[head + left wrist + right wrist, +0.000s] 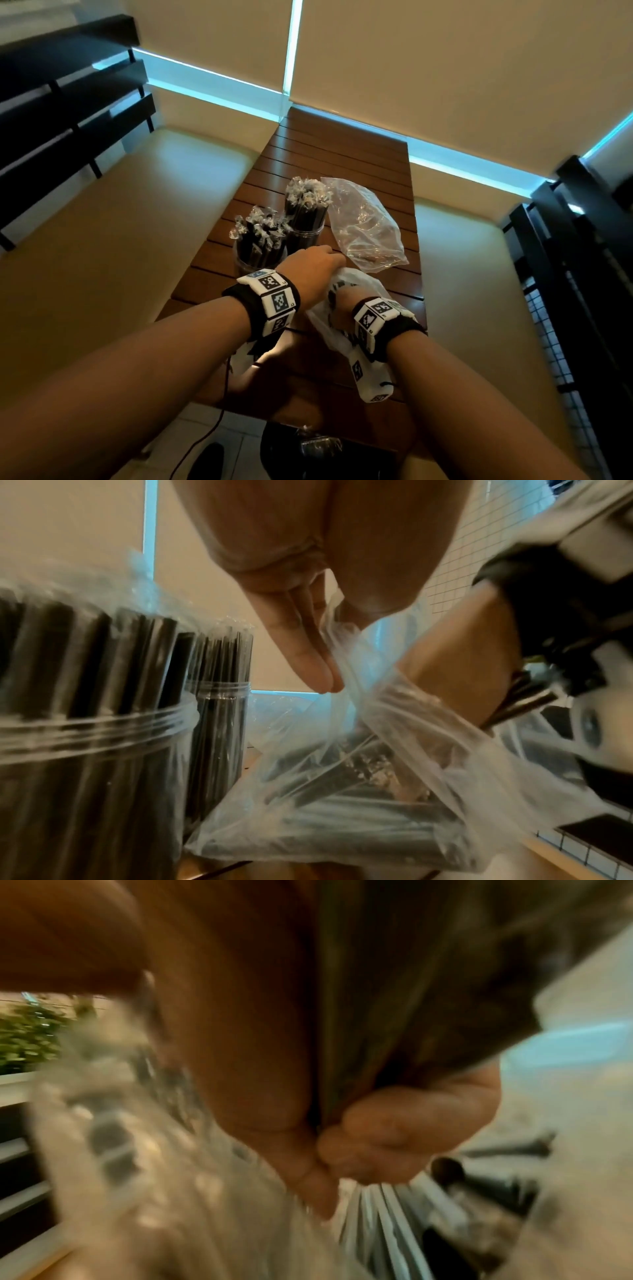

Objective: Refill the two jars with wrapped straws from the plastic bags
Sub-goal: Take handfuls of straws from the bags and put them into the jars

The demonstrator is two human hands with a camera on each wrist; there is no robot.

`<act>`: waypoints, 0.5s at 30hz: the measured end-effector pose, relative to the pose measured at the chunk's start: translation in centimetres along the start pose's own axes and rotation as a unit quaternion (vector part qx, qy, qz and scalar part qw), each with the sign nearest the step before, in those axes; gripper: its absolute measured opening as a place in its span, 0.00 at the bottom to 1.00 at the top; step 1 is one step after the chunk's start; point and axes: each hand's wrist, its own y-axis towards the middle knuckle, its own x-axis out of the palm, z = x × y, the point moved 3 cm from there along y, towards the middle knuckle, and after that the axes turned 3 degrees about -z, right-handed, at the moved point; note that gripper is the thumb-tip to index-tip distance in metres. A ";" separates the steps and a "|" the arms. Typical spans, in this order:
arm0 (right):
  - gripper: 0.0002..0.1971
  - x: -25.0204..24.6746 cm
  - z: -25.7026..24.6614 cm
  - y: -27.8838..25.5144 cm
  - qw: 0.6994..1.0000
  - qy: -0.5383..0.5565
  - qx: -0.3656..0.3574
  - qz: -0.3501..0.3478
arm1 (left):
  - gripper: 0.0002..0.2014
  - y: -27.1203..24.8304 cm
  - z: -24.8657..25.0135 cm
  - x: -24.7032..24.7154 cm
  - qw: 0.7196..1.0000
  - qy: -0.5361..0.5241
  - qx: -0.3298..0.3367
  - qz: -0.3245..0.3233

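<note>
Two clear jars (260,246) (306,222) packed with black wrapped straws stand side by side on the slatted wooden table (342,154). They loom close in the left wrist view, the near jar (85,723) ahead of the far jar (219,696). Just right of them a clear plastic bag (356,284) (342,791) holds more straws. My left hand (337,258) (334,685) pinches the bag's rim between thumb and fingers. My right hand (339,298) (329,1158) is inside the bag, its fingers curled round a dark bundle of straws (411,988). That view is blurred.
A second clear bag (366,226), flat and crumpled, lies behind the hands, right of the far jar. Cream padded benches (120,222) (479,274) flank the narrow table. A black cable (222,394) hangs from my left wrist over the table's near edge.
</note>
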 end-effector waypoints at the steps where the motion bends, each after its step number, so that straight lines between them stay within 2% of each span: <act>1: 0.26 -0.5 0.5 -0.4 1.000 -0.013 0.000 0.010 | 0.14 0.4 -0.2 0.1 1.000 -0.014 -0.017 0.005; 3: 0.29 -1.4 1.1 -0.5 0.998 -0.044 -0.034 0.013 | 0.14 1.2 -0.4 0.3 0.998 -0.034 -0.047 0.005; 6: 0.30 -4.0 3.6 -2.7 0.993 -0.111 -0.041 0.011 | 0.03 2.2 -1.1 0.6 0.992 -0.071 -0.104 -0.001; 8: 0.23 -6.5 5.2 -5.5 0.995 -0.100 -0.026 -0.013 | 0.04 2.6 -1.9 1.1 0.984 -0.096 -0.150 -0.003; 10: 0.19 -8.8 6.5 -7.8 0.995 -0.101 -0.019 -0.002 | 0.09 3.0 -2.6 1.7 0.978 -0.094 -0.186 -0.010; 13: 0.15 -11.8 8.0 -10.0 0.993 -0.115 0.003 0.015 | 0.10 3.1 -2.9 2.5 0.978 -0.067 -0.193 -0.030; 15: 0.13 -13.0 8.4 -9.9 0.995 -0.080 -0.004 0.059 | 0.10 2.8 -3.1 3.3 0.979 -0.045 -0.189 -0.058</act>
